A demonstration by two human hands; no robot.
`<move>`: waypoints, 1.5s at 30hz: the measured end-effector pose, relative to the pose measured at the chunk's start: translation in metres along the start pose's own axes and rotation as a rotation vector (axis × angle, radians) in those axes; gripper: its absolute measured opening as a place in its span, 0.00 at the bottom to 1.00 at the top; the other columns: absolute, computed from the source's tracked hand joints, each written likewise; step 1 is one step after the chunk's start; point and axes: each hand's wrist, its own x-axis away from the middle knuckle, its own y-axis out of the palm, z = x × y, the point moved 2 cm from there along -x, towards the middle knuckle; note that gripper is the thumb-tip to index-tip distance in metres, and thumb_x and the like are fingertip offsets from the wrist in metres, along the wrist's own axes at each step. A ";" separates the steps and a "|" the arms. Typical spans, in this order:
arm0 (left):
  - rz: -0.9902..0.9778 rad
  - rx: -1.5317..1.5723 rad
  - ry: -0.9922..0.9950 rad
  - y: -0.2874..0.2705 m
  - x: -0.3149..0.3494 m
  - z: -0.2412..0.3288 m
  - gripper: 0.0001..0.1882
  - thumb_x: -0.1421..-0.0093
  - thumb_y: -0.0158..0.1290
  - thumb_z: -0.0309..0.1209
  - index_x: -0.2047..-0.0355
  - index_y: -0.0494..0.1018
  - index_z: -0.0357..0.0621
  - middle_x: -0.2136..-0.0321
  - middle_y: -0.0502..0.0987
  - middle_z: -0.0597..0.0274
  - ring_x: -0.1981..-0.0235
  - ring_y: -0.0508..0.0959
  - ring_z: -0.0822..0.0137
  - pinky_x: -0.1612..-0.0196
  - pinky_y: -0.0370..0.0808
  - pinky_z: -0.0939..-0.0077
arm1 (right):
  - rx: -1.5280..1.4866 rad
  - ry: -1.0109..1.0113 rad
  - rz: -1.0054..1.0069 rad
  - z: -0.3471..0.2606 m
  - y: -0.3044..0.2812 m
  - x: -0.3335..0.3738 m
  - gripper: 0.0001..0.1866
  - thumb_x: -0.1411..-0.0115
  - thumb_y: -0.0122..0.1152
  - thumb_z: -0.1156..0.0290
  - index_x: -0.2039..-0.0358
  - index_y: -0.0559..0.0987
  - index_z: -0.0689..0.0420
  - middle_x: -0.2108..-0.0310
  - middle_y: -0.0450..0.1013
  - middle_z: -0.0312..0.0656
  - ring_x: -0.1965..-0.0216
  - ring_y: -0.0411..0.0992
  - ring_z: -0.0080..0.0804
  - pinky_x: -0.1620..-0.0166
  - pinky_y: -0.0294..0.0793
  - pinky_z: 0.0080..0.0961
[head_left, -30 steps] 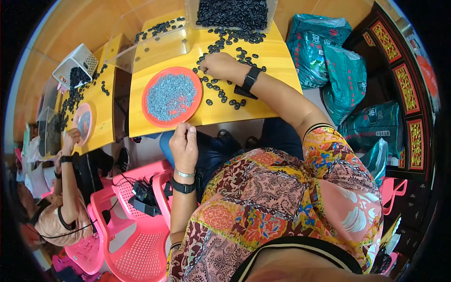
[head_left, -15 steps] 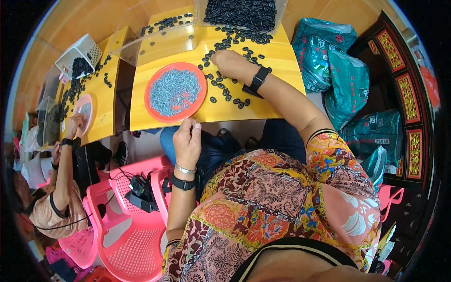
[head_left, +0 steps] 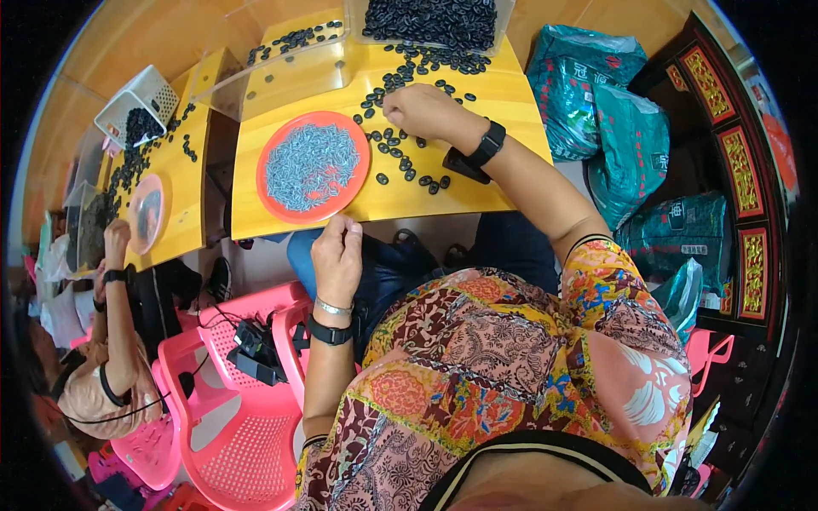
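Observation:
My left hand (head_left: 338, 257) is at the table's front edge just below a red plate (head_left: 358, 189), its thumb and fingers pinched together. What it may hold is too small to make out. The plate is heaped with small silver screw-like pieces (head_left: 298, 166), its red bottom showing through at the lower right. My right hand (head_left: 417, 111) is curled low over the table among scattered black oval pieces (head_left: 394, 152). Its fingertips are turned away, so anything in them is hidden. A black band is on each wrist.
At the back of the yellow table (head_left: 477, 194) stands a clear bin full of black pieces (head_left: 430, 24). A clear plastic box (head_left: 290, 77) lies left of it. Green sacks (head_left: 630, 136) stand at right. A co-worker's hand (head_left: 117, 237) is beside another plate (head_left: 146, 217); pink chairs (head_left: 239, 443) stand below.
My right hand has turned slightly and stays over the black pieces. My left hand keeps its pinch at the edge. The co-worker's hand has moved down and left, off the other plate.

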 end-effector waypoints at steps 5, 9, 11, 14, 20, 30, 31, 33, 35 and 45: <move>-0.009 -0.016 -0.020 -0.001 0.000 -0.001 0.10 0.41 0.47 0.30 0.77 0.66 0.37 0.86 0.66 0.66 0.82 0.66 0.76 0.77 0.64 0.80 | -0.031 -0.032 -0.062 -0.006 0.006 0.003 0.09 0.47 0.51 0.68 0.69 0.77 0.56 0.73 0.74 0.48 0.68 0.72 0.47 0.64 0.70 0.37; 0.002 -0.029 0.008 0.000 -0.001 -0.003 0.11 0.40 0.47 0.31 0.77 0.66 0.37 0.86 0.66 0.66 0.83 0.66 0.75 0.78 0.64 0.79 | -0.008 0.020 -0.067 -0.002 0.011 0.000 0.10 0.48 0.53 0.67 0.67 0.78 0.55 0.71 0.75 0.46 0.67 0.73 0.45 0.63 0.71 0.36; 0.004 -0.025 0.016 -0.001 -0.001 0.000 0.11 0.40 0.47 0.31 0.77 0.66 0.37 0.86 0.66 0.65 0.83 0.66 0.75 0.78 0.64 0.79 | -0.029 0.029 -0.078 -0.002 0.012 -0.002 0.10 0.48 0.53 0.67 0.66 0.78 0.54 0.71 0.75 0.46 0.66 0.73 0.45 0.63 0.71 0.36; -0.001 -0.024 0.019 -0.002 -0.001 0.001 0.11 0.40 0.47 0.31 0.76 0.67 0.37 0.86 0.66 0.65 0.83 0.66 0.74 0.78 0.65 0.79 | -0.051 0.008 -0.099 -0.011 0.013 -0.005 0.11 0.49 0.55 0.67 0.65 0.79 0.54 0.70 0.76 0.45 0.66 0.74 0.44 0.62 0.72 0.36; -0.038 -0.019 -0.055 0.000 0.000 0.004 0.09 0.43 0.49 0.31 0.73 0.68 0.36 0.82 0.70 0.45 0.78 0.72 0.48 0.73 0.68 0.64 | 0.033 -0.079 -0.066 -0.026 0.027 -0.017 0.10 0.50 0.53 0.70 0.68 0.80 0.55 0.72 0.75 0.48 0.65 0.74 0.45 0.63 0.72 0.38; -0.048 -0.035 -0.064 -0.001 -0.001 0.005 0.09 0.42 0.48 0.32 0.73 0.67 0.37 0.82 0.70 0.45 0.78 0.73 0.47 0.73 0.68 0.63 | 0.015 -0.027 -0.032 0.001 0.028 -0.017 0.07 0.49 0.52 0.73 0.70 0.78 0.56 0.73 0.74 0.48 0.68 0.73 0.45 0.64 0.71 0.37; -0.049 -0.034 -0.065 -0.001 -0.001 0.004 0.09 0.42 0.48 0.32 0.73 0.67 0.37 0.82 0.70 0.45 0.78 0.73 0.47 0.73 0.68 0.63 | 0.015 -0.027 -0.033 0.004 0.028 -0.016 0.07 0.49 0.52 0.73 0.70 0.78 0.56 0.73 0.74 0.48 0.68 0.73 0.45 0.64 0.71 0.37; -0.059 -0.029 -0.056 0.000 -0.002 0.005 0.09 0.42 0.48 0.32 0.73 0.67 0.37 0.82 0.69 0.45 0.78 0.72 0.47 0.73 0.68 0.62 | -0.152 0.123 -0.059 0.013 0.026 -0.014 0.10 0.49 0.53 0.72 0.66 0.78 0.55 0.72 0.75 0.47 0.67 0.73 0.43 0.63 0.72 0.35; -0.055 -0.047 -0.024 0.001 -0.001 0.000 0.10 0.42 0.48 0.31 0.75 0.67 0.36 0.84 0.68 0.53 0.81 0.70 0.59 0.76 0.66 0.69 | -0.112 0.097 -0.025 0.013 0.021 -0.010 0.11 0.49 0.54 0.72 0.65 0.78 0.55 0.72 0.75 0.47 0.67 0.74 0.42 0.62 0.72 0.34; -0.065 -0.024 -0.032 0.002 0.000 -0.001 0.10 0.40 0.46 0.31 0.74 0.67 0.37 0.85 0.69 0.64 0.82 0.68 0.72 0.77 0.65 0.79 | -0.668 -0.022 0.092 0.008 0.007 0.003 0.10 0.50 0.59 0.75 0.65 0.79 0.57 0.73 0.76 0.40 0.73 0.73 0.27 0.70 0.71 0.25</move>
